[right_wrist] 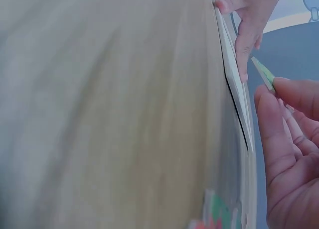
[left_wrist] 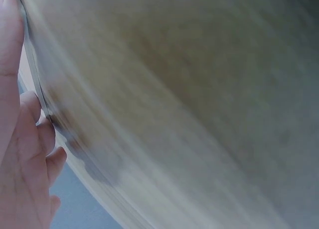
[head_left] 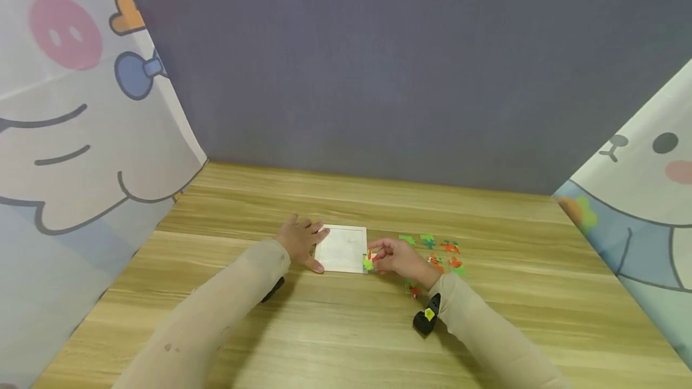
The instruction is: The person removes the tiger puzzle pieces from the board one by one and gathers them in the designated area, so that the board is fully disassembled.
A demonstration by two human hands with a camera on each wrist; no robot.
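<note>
A white square puzzle tray [head_left: 340,249] with a raised rim lies on the wooden table. My left hand [head_left: 300,242] rests at its left edge with the fingers spread, thumb near the lower left corner. My right hand [head_left: 399,258] pinches a green and red puzzle piece [head_left: 368,261] between thumb and fingertips over the tray's right edge. In the right wrist view that same puzzle piece [right_wrist: 264,74] is seen edge-on, lifted above the table. The left wrist view shows the left hand's fingers [left_wrist: 35,134] along the tray's edge.
Several loose puzzle pieces [head_left: 450,247] in green, red and orange lie right of the tray, some partly behind the right hand. A dark grey wall [head_left: 378,77] stands behind the table [head_left: 324,329]. Cartoon-printed sheets [head_left: 81,137] hang at both sides.
</note>
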